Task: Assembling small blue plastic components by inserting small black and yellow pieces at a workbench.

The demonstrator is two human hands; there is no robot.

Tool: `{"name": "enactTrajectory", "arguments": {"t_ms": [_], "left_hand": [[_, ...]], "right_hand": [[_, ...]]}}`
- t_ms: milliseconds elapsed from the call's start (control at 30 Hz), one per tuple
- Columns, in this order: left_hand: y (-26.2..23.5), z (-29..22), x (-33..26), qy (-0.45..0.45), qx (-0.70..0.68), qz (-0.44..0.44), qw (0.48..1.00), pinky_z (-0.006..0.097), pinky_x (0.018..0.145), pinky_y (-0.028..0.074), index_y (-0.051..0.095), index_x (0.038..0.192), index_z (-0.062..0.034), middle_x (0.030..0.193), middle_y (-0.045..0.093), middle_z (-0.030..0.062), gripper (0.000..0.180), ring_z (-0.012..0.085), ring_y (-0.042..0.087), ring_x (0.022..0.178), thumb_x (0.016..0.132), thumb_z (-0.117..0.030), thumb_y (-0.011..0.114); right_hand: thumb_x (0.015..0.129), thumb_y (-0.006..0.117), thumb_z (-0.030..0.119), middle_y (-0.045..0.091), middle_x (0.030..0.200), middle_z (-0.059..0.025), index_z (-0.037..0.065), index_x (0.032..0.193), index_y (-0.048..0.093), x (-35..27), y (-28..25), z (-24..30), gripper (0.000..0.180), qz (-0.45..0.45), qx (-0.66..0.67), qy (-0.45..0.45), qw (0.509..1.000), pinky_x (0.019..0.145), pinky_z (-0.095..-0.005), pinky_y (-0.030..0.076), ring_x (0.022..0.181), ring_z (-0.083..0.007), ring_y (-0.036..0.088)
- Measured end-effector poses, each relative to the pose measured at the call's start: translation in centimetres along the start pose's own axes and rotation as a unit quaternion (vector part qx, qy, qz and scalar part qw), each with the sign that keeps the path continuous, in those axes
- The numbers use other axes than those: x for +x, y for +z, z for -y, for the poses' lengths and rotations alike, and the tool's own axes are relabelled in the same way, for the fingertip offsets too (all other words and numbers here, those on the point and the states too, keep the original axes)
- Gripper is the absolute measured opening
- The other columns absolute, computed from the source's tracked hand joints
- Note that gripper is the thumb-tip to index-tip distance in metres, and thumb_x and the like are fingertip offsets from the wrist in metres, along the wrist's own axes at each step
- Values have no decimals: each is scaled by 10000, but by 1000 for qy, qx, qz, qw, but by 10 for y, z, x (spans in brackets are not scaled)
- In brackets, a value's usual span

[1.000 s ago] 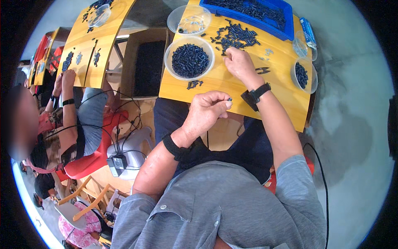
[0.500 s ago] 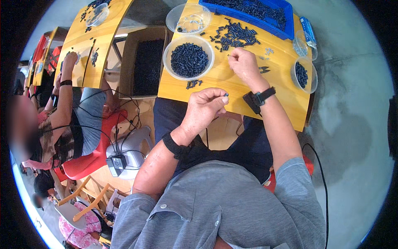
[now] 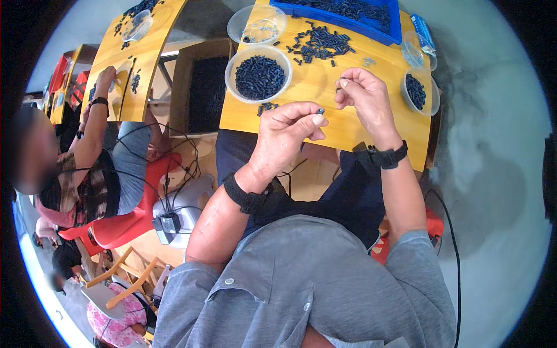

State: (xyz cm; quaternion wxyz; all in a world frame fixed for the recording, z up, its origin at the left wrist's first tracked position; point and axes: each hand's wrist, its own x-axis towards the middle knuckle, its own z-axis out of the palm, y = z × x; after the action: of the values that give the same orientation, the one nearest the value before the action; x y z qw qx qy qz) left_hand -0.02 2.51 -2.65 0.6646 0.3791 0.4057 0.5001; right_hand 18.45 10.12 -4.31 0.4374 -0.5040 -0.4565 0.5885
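My left hand [image 3: 290, 126] is closed, its thumb and forefinger pinching a short dark tube-shaped piece [image 3: 320, 111] above the table's near edge. To its right, my right hand [image 3: 366, 97] is also closed in a pinch. Something small shows at its fingertips, too tiny to make out. Both hands are apart. A round clear tub [image 3: 246, 100] full of similar dark pieces stands beyond my left hand, with a few loose pieces [image 3: 267, 109] beside it. Farther back lies a scattered pile of dark pieces [image 3: 322, 43]. Small clear bits [image 3: 369, 61] lie beyond my right hand.
A blue tray [image 3: 395, 29] of dark pieces occupies the table's far side. Another clear tub [image 3: 232, 26] stands far left; a smaller one [image 3: 404, 95] is at right. Left of the table sits a cardboard box [image 3: 176, 87]. A co-worker [image 3: 87, 145] works at a neighbouring table.
My right hand has drawn back toward my left hand, which has moved slightly up and keeps its piece. The dark snips on the table are now hidden by my right hand.
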Motion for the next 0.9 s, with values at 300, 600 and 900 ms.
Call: {"name": "enactTrajectory", "arguments": {"t_ms": [300,600,900], "left_hand": [[8,-8,-17,27,39,9,999,226,627,505,631,983,-2,852,675,89,133,125,636,697,859,-43,611],[12,-21,-31,28,43,13,999,196,563,445,645,973,-25,768,658,40,125,94,620,676,854,-53,619],[5,-18,-30,35,26,12,999,196,553,434,647,974,-33,772,658,33,126,85,612,658,854,-65,624]], "right_hand": [[861,589,48,595,660,-41,-26,917,603,-58,13,41,94,44,32,-73,996,540,-215,506,570,-100,588],[878,567,21,624,694,-69,-49,961,608,-85,36,46,116,75,-8,-143,987,534,-217,506,587,-98,601],[877,561,8,624,711,-65,-49,954,605,-86,42,46,104,78,-44,-158,983,548,-215,510,601,-92,604]]}}
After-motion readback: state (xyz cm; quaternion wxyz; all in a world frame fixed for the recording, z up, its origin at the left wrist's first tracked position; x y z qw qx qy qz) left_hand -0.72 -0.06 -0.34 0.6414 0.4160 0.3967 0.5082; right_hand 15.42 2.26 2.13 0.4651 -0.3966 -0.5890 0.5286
